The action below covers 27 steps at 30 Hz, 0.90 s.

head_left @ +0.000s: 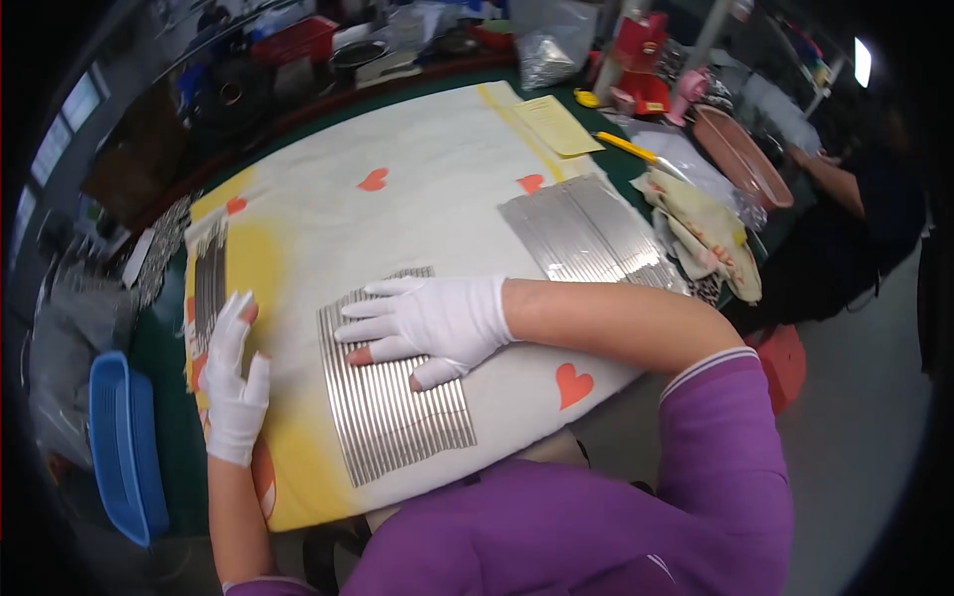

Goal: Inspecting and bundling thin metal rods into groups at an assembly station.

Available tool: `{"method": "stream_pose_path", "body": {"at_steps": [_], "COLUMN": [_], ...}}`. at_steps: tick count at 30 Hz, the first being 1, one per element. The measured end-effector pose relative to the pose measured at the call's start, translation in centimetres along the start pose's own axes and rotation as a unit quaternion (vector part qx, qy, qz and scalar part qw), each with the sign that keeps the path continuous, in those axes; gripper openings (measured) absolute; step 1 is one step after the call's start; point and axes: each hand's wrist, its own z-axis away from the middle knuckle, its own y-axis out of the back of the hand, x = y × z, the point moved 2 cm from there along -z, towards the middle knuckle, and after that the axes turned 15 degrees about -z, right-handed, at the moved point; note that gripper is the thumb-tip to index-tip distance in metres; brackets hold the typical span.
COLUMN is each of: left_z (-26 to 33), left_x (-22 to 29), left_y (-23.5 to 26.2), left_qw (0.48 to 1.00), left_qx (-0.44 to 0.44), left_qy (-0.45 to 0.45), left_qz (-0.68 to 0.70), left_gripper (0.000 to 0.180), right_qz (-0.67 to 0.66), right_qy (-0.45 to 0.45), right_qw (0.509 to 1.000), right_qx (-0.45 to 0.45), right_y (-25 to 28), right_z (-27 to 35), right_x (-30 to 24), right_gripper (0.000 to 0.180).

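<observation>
My right hand [427,326], in a white glove with bare fingertips, lies spread over a row of thin shiny metal strips [397,422] in the middle of the cloth. Its palm hides part of the row. At the cloth's left side my left hand [235,382], gloved the same way, is held with thumb and fingers apart and nothing visible in it. Just beyond its fingertips lies a darker bundle of thin strips [211,283]. A wider batch of silvery strips [591,233] rests on the cloth, beyond my right forearm.
A white and yellow cloth [318,214] with red hearts covers the green table. A blue basket [124,447] stands at left. Yellow paper [556,126], a yellow cutter [628,147], a crumpled rag [701,233] and a pinkish tray [740,154] lie far right. Another person [845,209] sits beyond.
</observation>
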Motion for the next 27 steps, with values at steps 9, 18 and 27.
{"method": "stream_pose_path", "body": {"at_steps": [9, 18, 27], "left_z": [5.2, 4.9, 3.3], "left_x": [10.0, 10.8, 11.1], "left_y": [1.2, 0.5, -1.1], "left_qw": [0.945, 0.940, 0.933], "left_qx": [-0.262, -0.256, -0.230], "left_qy": [-0.184, -0.224, -0.275], "left_qz": [-0.060, -0.038, -0.011], "left_gripper": [0.119, 0.111, 0.093], "right_qz": [0.015, 0.003, 0.008], "right_qy": [-0.021, -0.015, -0.022], "right_qw": [0.999, 0.998, 0.998], "right_qx": [0.028, 0.059, 0.053], "right_y": [0.1, -0.8, -0.7], "right_z": [3.1, 3.1, 2.7], "right_x": [-0.8, -0.6, -0.7], "right_gripper": [0.065, 0.068, 0.069]}}
